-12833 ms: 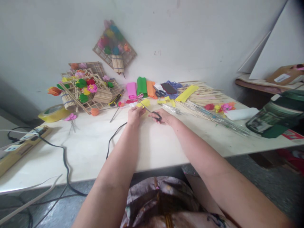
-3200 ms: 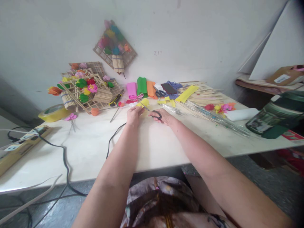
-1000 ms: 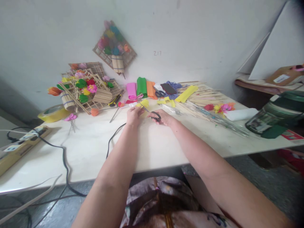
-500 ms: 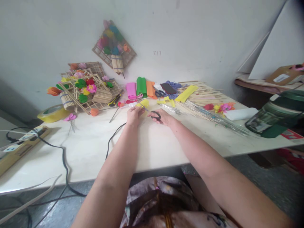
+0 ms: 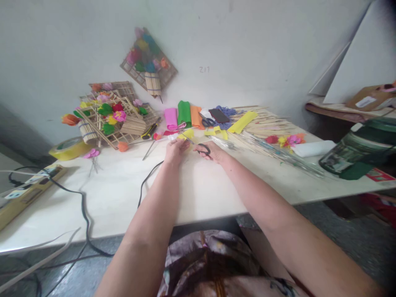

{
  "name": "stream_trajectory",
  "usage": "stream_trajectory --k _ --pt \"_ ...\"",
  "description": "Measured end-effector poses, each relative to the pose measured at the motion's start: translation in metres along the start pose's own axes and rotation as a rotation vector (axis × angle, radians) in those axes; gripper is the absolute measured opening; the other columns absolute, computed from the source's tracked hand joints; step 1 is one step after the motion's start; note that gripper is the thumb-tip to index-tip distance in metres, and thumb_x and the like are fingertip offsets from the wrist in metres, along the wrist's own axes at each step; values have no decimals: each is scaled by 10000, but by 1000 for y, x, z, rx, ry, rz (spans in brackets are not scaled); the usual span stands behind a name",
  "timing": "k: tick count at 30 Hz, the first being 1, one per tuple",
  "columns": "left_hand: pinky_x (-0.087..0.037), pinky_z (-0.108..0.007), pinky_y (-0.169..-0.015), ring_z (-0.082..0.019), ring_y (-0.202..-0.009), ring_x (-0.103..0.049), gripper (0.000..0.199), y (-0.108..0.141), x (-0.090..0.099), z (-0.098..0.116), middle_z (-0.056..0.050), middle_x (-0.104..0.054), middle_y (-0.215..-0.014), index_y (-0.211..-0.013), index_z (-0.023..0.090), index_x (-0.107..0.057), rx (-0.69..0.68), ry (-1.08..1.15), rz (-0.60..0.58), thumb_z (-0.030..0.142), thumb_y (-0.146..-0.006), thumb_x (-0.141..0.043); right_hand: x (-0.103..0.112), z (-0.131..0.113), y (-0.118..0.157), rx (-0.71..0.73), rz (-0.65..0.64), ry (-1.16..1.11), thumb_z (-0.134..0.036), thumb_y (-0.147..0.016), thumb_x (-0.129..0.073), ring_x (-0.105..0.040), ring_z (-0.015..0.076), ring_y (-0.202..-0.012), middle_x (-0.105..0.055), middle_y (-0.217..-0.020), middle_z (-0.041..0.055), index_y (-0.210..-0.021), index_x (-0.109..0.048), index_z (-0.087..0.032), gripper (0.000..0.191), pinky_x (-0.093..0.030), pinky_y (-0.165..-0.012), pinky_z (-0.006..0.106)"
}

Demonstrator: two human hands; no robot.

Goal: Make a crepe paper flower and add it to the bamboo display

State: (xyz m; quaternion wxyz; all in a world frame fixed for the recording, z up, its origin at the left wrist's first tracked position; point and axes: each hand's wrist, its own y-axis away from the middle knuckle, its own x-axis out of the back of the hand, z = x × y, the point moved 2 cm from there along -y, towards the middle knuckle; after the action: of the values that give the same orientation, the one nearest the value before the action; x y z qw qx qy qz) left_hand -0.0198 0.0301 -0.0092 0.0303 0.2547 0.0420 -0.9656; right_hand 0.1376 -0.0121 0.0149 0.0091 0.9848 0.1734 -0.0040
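Observation:
Black-handled scissors are in my right hand, its fingers through and around the loops, the blades pointing up and left toward my other hand. My left hand is closed in a pinch beside the blade tips; what it holds is too small to make out. Just beyond its fingers lies a yellow paper piece. More yellow scraps and a bundle of thin wires rest behind my right hand.
Flower-decorated stick lattices stand at the back left, near yellow tape and a power strip. Rolled crepe paper, a phone and many sticks lie along the wall. A green bottle lies right.
The scissors' loops have shifted very slightly right in my right hand. My left hand stays almost in the same place.

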Motion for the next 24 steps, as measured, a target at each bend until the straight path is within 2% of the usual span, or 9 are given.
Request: stream_trajectory --k 3,24 --pt "-533 -274 -687 -140 -656 -640 209 0 0 0 -36 -654 -648 -626 134 -565 3 -3 -19 202 -572 -755 2 2 -2 10 -8 -2 -426 -662 -725 -285 9 -328 -430 -417 -77 -710 -600 -102 351 -171 -297 148" --pt "-528 -283 -707 -133 -645 -626 181 1 0 0 -30 -639 -642 -634 121 -583 13 -20 44 172 -604 -754 3 5 -4 -23 10 69 -420 -721 -700 -275 15 -311 -424 -407 -71 -756 -623 -98 333 -141 -293 157"
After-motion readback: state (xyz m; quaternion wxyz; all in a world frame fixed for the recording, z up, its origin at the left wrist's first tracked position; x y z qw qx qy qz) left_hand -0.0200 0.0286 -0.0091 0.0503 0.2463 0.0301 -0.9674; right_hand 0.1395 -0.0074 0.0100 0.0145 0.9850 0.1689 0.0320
